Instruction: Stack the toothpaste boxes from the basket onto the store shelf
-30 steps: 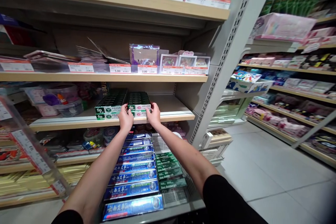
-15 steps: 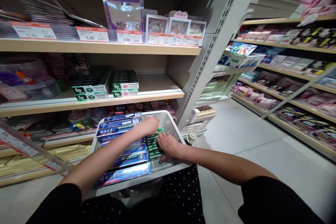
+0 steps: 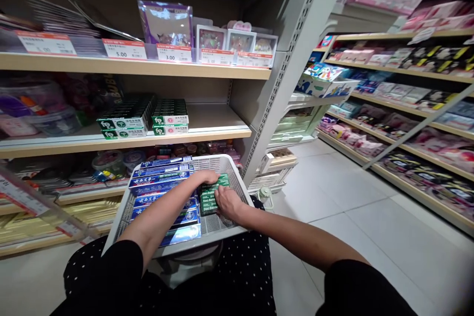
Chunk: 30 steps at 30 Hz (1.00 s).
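A white mesh basket rests over my lap. Inside it, several green "Doc.Golden" boxes are gathered in a compact group at the right. My left hand grips the far side of this group, its fingertips partly hidden. Against the right end of the same boxes, my right hand is pressed with its fingers curved round them. Several blue toothpaste boxes lie in a row along the basket's left side, partly covered by my left forearm.
Green-and-white boxes stand stacked on the middle shelf ahead. Above them, framed items and price labels line the upper shelf. A grey upright post rises at the right, beside a tiled aisle and more stocked shelves.
The green boxes are now packed closer together between my hands. My left hand has shifted slightly left and nearer to the boxes. The view has turned a little to the right.
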Tool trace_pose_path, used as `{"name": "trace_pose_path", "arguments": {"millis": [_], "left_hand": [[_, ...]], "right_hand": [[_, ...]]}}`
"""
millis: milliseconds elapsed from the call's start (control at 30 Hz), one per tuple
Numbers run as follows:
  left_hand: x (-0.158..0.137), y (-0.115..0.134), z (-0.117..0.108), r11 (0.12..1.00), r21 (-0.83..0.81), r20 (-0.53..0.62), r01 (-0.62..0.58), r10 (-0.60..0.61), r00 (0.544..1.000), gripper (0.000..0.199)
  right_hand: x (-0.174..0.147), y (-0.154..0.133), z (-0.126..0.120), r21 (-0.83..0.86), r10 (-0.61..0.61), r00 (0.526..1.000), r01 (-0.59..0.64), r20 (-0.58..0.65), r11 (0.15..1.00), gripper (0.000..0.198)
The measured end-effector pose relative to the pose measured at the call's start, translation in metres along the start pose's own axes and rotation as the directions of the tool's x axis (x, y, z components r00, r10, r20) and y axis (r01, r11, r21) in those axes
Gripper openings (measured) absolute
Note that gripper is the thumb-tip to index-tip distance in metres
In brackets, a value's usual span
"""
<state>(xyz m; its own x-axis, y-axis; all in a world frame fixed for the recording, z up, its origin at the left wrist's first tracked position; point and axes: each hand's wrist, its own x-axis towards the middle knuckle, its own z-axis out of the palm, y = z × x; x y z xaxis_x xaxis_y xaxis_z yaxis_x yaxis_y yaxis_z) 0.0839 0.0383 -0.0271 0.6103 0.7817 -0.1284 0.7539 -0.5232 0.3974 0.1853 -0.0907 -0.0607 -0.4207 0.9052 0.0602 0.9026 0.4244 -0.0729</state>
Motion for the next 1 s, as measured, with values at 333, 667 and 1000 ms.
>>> {"name": "trace_pose_path", "arguments": {"millis": [333, 667, 1000], "left_hand": [[-0.125, -0.024, -0.096, 0.992, -0.015, -0.159, -0.125, 0.121, 0.980, 0.047], [-0.233, -0.087, -0.030, 0.986, -0.142, -0.547, -0.084, -0.007, 0.837, 0.052], [-0.242, -0.102, -0.025, 0.874, -0.410, -0.581, 0.261, -0.470, 0.664, 0.028]], "right_hand": [[-0.021, -0.072, -0.101, -0.227, -0.180, 0.976, 0.148, -0.125, 0.962, 0.021], [0.007, -0.123, -0.063, 0.164, -0.240, 0.961, 0.261, -0.140, 0.951, 0.046], [0.053, -0.073, -0.021, 0.891, 0.394, 0.908, -0.057, -0.140, 0.450, 0.027]]}}
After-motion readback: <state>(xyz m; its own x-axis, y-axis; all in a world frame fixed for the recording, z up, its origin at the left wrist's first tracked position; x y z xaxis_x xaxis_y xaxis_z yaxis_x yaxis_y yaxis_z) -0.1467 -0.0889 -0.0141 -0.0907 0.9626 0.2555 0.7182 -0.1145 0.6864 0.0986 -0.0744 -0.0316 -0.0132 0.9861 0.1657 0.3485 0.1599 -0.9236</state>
